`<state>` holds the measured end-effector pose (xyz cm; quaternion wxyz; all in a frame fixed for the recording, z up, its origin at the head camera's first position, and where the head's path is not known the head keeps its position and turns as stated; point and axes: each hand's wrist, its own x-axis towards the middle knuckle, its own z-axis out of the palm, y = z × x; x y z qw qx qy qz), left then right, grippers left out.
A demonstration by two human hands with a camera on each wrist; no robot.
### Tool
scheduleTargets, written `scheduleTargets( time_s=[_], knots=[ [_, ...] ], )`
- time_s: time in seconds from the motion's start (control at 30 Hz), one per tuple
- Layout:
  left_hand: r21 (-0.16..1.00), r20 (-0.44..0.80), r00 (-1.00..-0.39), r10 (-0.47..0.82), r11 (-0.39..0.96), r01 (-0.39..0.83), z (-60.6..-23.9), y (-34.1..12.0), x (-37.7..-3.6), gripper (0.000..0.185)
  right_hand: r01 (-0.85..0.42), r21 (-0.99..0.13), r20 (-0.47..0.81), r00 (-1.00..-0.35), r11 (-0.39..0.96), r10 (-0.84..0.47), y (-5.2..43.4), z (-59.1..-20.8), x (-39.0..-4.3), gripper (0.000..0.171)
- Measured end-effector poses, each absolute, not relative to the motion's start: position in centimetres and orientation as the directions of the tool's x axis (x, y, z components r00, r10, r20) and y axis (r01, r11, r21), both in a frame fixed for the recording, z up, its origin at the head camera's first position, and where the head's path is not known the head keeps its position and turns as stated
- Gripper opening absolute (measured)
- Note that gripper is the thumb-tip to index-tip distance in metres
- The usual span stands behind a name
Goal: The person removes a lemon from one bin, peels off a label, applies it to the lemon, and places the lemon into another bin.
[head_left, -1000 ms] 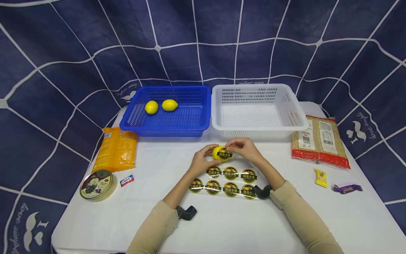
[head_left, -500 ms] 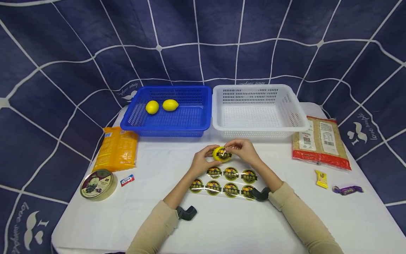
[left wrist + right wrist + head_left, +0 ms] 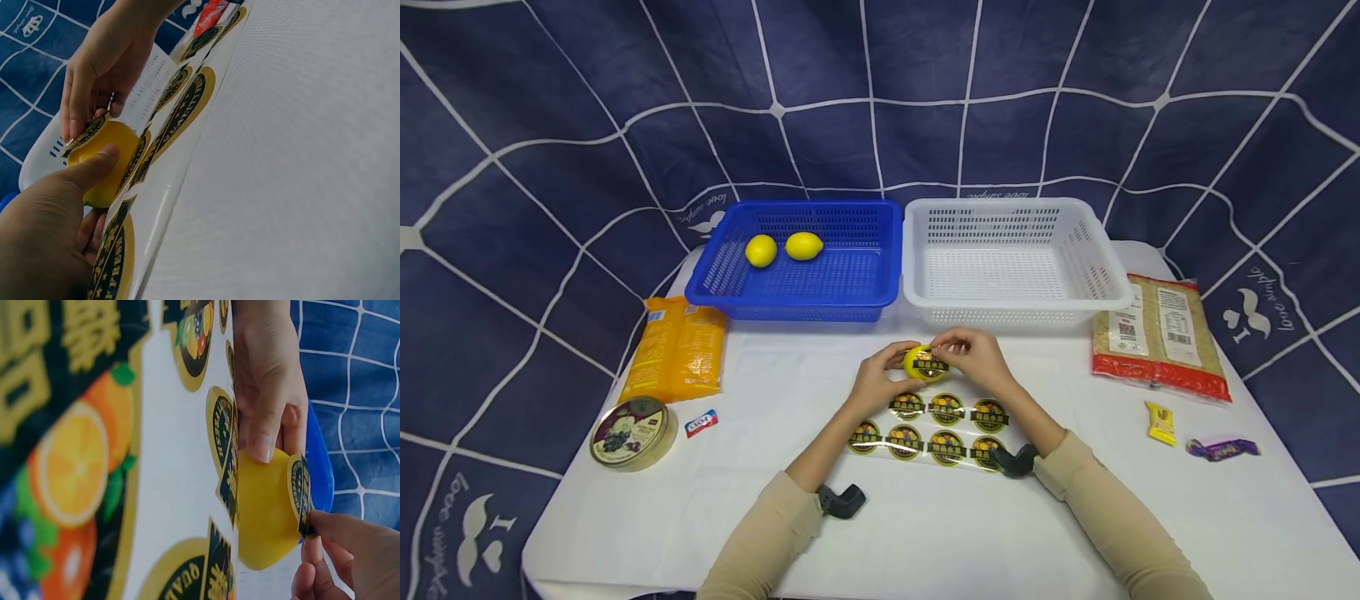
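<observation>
Gold-sided round tin (image 3: pixel 631 435) at far left, dark fruit-print lid, just in front of an orange packet (image 3: pixel 677 354). Small red, white and blue sweet (image 3: pixel 702 423) near the tin. Blue basket (image 3: pixel 842 282) behind, two yellow lemons (image 3: pixel 804 246) side by side toward its left end. Left hand (image 3: pixel 874 382) mid-table, clamped on another lemon (image 3: pixel 125 150), thumb on the near side, fingers round the far side. That lemon is between both hands, in front of the baskets and beyond a sticker sheet (image 3: pixel 926 424) showing seven round black-and-gold labels. One loose label (image 3: pixel 300 490) lies against the lemon; can't tell how much is stuck. Right hand (image 3: pixel 976 357) has thumb and fingertips together, pinching the label's edge. White basket (image 3: pixel 988 271) behind, beside the blue one. Farther right: red-edged bag (image 3: pixel 1176 333), then yellow sweet (image 3: pixel 1161 422), then purple-wrapped sweet (image 3: pixel 1223 450). All on white cloth (image 3: pixel 925 542).
</observation>
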<state>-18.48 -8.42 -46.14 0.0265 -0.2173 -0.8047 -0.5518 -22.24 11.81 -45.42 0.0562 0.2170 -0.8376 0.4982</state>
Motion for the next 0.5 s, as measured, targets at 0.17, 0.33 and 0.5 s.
scheduleTargets(
  time_s=[0.17, 0.33, 0.5],
  knots=[
    [0.875, 0.278, -0.903, 0.328, 0.302, 0.379, -46.05, -8.46, -18.48, 0.058, -0.493, -0.752, 0.384, -0.867, 0.437, -0.316, 11.55, -45.27, -22.00, 0.007],
    [0.876, 0.282, -0.903, 0.323, 0.298, 0.380, -46.04, -8.43, -18.48, 0.058, -0.498, -0.719, 0.398, -0.867, 0.484, -0.301, 11.36, -45.13, -21.80, 0.007],
    [0.881, 0.267, -0.913, 0.307, 0.306, 0.361, -46.09, -8.32, -18.49, 0.057, -0.494, -0.703, 0.397, -0.870, 0.512, -0.294, 11.30, -44.94, -21.58, 0.009]
  ],
)
